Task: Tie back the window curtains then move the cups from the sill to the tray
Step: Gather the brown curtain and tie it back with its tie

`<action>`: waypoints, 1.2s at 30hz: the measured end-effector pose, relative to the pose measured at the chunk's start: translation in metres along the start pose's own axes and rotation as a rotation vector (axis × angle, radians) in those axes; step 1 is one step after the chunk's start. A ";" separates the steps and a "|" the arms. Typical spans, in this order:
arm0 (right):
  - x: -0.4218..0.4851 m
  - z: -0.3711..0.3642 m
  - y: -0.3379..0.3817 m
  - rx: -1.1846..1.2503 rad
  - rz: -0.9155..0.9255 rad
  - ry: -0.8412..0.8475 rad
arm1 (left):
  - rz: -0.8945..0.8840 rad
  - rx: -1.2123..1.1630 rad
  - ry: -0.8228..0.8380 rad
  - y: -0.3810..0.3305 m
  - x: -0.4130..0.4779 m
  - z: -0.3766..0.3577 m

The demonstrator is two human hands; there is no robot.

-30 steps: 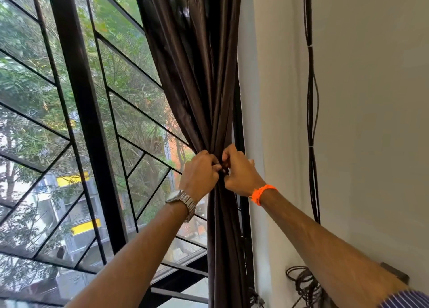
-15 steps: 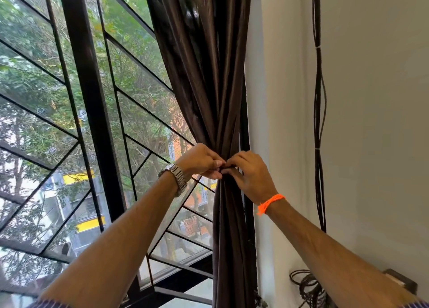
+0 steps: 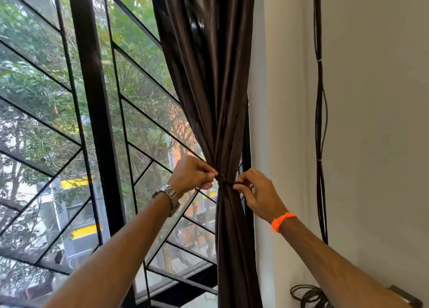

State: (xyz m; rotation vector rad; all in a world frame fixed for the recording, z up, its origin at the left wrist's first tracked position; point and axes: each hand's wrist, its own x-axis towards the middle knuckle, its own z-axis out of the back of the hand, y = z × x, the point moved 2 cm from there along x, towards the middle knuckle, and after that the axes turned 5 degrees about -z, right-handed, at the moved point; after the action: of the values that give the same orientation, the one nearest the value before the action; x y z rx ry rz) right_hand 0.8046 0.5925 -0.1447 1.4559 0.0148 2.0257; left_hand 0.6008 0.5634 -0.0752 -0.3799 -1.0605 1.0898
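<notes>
A dark brown curtain [image 3: 209, 75] hangs gathered at the right side of the window, cinched at its waist by a thin dark tie [image 3: 226, 182]. My left hand [image 3: 191, 175], with a metal watch on the wrist, pinches the tie's left end. My right hand [image 3: 257, 195], with an orange band on the wrist, pinches the right end. The hands sit on either side of the knot, a little apart. No cups, sill or tray are in view.
A black-framed window [image 3: 92, 112] with diagonal bars fills the left. To the right is a white wall [image 3: 371, 121] with black cables [image 3: 320, 121] running down to a coil [image 3: 308, 296] near the bottom.
My hands, close together in front of the curtain a second ago, have drawn apart to either side, and the tie now shows tight around the gathered fabric.
</notes>
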 end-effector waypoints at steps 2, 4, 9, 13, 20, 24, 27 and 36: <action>0.005 0.003 0.003 -0.007 0.001 0.035 | -0.012 0.066 0.013 -0.004 0.002 0.001; 0.012 0.008 0.008 -0.031 0.015 0.042 | -0.053 0.168 -0.001 -0.009 0.003 0.005; 0.050 0.028 0.045 0.015 0.119 -0.115 | -0.246 0.232 -0.314 -0.044 0.010 0.017; 0.108 0.046 0.093 0.058 0.250 -0.324 | -0.384 0.136 -0.628 -0.088 0.026 0.037; 0.226 0.077 0.150 0.226 0.083 -0.465 | -0.630 0.167 -0.746 -0.176 0.070 0.070; 0.264 0.078 0.156 0.336 -0.160 -0.388 | -0.497 0.022 -0.733 -0.207 0.094 0.098; 0.279 0.078 0.147 0.395 -0.318 -0.311 | -0.421 0.012 -0.631 -0.219 0.103 0.114; 0.280 0.052 0.202 0.118 0.000 -0.127 | -0.403 0.118 -0.660 -0.257 0.116 0.146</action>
State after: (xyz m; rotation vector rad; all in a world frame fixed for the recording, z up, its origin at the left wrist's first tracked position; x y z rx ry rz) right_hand 0.6993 0.5520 0.1855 1.6552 0.0824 1.9572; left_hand 0.6214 0.5119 0.2381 0.3096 -1.5596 0.9180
